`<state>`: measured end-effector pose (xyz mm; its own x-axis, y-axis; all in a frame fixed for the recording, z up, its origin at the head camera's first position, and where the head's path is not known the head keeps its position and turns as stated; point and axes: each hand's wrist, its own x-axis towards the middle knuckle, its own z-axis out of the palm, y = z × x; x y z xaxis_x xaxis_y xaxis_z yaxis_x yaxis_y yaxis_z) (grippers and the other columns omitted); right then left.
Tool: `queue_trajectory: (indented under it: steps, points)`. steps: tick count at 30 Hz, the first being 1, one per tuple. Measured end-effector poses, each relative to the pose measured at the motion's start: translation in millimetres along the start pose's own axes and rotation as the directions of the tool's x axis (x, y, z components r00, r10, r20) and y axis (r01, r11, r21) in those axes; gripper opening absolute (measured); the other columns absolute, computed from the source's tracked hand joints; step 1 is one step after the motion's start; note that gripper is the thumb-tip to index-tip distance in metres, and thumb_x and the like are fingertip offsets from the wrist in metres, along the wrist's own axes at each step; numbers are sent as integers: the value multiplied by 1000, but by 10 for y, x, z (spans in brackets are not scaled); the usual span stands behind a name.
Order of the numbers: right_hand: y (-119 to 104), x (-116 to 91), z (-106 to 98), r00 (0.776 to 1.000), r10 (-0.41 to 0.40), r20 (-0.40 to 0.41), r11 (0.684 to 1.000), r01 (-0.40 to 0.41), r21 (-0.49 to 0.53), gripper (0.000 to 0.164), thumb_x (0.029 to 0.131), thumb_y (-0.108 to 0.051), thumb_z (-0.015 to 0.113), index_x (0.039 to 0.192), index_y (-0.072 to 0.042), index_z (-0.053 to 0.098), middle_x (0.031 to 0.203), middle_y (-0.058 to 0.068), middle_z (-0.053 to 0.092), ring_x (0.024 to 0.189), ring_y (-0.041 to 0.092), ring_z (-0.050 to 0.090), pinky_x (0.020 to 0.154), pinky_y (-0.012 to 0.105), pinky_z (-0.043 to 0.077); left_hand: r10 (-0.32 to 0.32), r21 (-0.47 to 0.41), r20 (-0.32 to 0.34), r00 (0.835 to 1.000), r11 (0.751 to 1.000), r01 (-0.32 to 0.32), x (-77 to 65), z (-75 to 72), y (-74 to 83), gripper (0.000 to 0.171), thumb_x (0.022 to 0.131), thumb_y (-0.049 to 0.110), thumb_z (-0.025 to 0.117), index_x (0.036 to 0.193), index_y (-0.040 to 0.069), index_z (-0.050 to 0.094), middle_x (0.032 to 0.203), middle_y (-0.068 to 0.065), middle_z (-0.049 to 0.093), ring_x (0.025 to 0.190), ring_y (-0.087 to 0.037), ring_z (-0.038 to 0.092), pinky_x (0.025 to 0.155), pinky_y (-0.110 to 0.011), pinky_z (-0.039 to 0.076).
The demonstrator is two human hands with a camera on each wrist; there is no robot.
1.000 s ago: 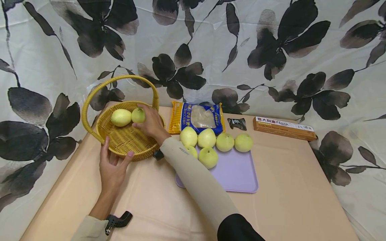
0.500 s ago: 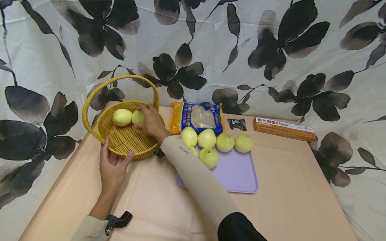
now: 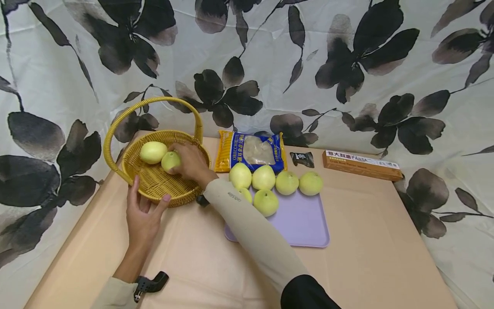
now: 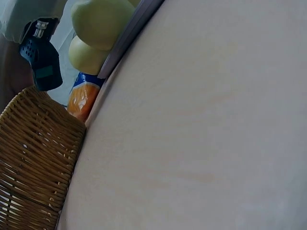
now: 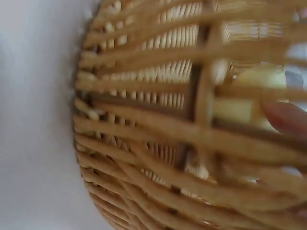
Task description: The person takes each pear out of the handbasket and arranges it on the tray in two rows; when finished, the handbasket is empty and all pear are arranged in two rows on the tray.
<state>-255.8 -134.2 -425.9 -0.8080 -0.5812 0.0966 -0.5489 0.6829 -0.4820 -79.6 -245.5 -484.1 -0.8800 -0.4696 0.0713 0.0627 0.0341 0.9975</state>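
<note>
A yellow wicker basket (image 3: 158, 189) with a tall arched handle stands at the left of the table in the head view. Inside it lies one yellow-green pear (image 3: 153, 152). Beside that one, my right hand (image 3: 190, 162) reaches over the rim and holds a second pear (image 3: 171, 162) low in the basket. My left hand (image 3: 144, 219) rests spread against the front outer wall, its thumb and fingers fairly straight. In the right wrist view the basket's weave (image 5: 144, 115) fills most of the frame, and a fingertip and pear show blurred through it.
A lilac tray (image 3: 305, 227) with several pears (image 3: 266, 202) stands to the right, partly behind my right sleeve. Further back are a bag of orecchiette pasta (image 3: 251, 151), a small black packet (image 3: 302, 159) and a long brown pasta box (image 3: 362, 165). Floral cloth (image 3: 270, 56) hangs behind.
My right hand has moved down and slightly left inside the basket with its pear. The other pear in the basket has shifted slightly left. My left hand stays at the basket.
</note>
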Motion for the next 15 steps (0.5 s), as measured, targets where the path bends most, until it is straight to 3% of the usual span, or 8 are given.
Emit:
queue_trajectory:
  steps: [7, 15]
  points:
    - [-91, -170, -44, 996, -53, 66, 998, 50, 42, 62, 82, -34, 95, 136, -24, 66, 131, -4, 68, 122, 12, 61, 102, 23, 51, 10, 14, 5, 1000, 1000, -10, 6, -11, 18, 103, 94, 5, 81, 167, 42, 20, 178, 1, 17, 162, -38, 29, 112, -12, 48]
    - [-99, -343, -78, 998, -54, 26, 997, 52, 61, 62, 79, -37, 96, 132, -24, 68, 125, -5, 70, 117, 10, 62, 98, 22, 51, 5, 17, 10, 1000, 1000, -5, 5, -8, 20, 103, 94, 5, 81, 168, 41, 19, 178, 2, 16, 162, -37, 28, 109, -9, 48]
